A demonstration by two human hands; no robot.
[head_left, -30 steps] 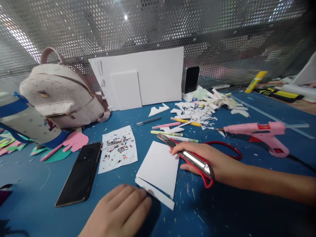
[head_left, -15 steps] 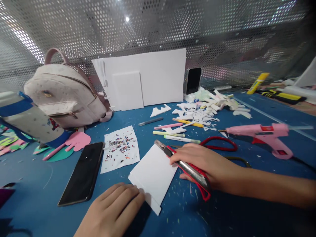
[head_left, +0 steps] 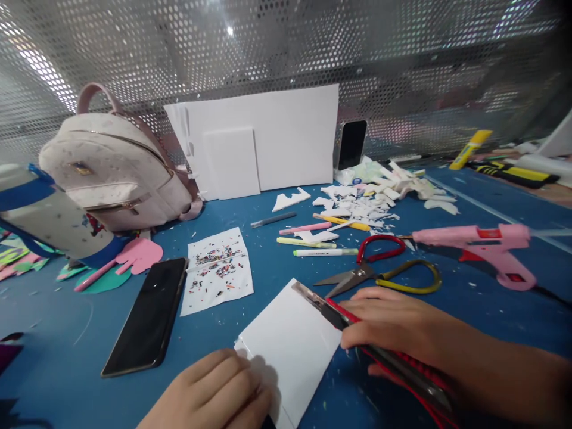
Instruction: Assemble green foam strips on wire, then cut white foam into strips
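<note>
My right hand is closed around a red utility knife. The knife's metal tip lies over the top corner of a white board piece on the blue table. My left hand has bent fingers resting on the lower left edge of that piece, holding it; its fingertips are partly hidden. A dark bit shows under this hand at the bottom edge, too little to name. Just beyond the right hand lie scissors with one red and one yellow-green handle, blades pointing left.
To the left are a phone, a paper with colored shavings, a large bottle and a backpack. Pens, white scraps and a pink glue gun lie beyond. A white board leans at the back.
My right hand and the knife have moved right and toward me, uncovering the scissors. The white piece has shifted slightly nearer, and my left fingers are more curled.
</note>
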